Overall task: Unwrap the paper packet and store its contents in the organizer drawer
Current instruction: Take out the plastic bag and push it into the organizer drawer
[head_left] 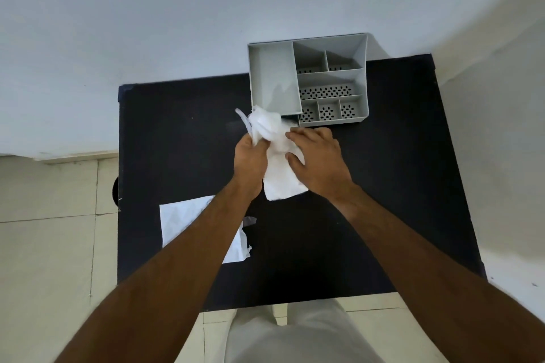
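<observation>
What the white bundle point(275, 138) actually contains is hard to make out: it looks like crumpled white material with a couple of pale loops sticking out at its upper left, but the contents stay hidden in the folds. The left hand point(250, 156) has its fingers closed around the bundle's left side; the right hand point(318, 160) lies over its right side, fingers spread and pressing the sheet down onto the black counter point(383, 186). The bundle sits just in front of the grey organizer point(306, 79), its top touching or overlapping the near left corner, where a drawer opening seems to be, though I cannot tell if a drawer is pulled out.

The organizer shows one long plain section on the left and six smaller compartments with perforated floors. A second, flat white paper point(203, 227) lies on the near left of the counter, partly covered by the left forearm.

The organizer overhangs the counter's far edge against the wall. The counter's right half and near middle lie bare.
</observation>
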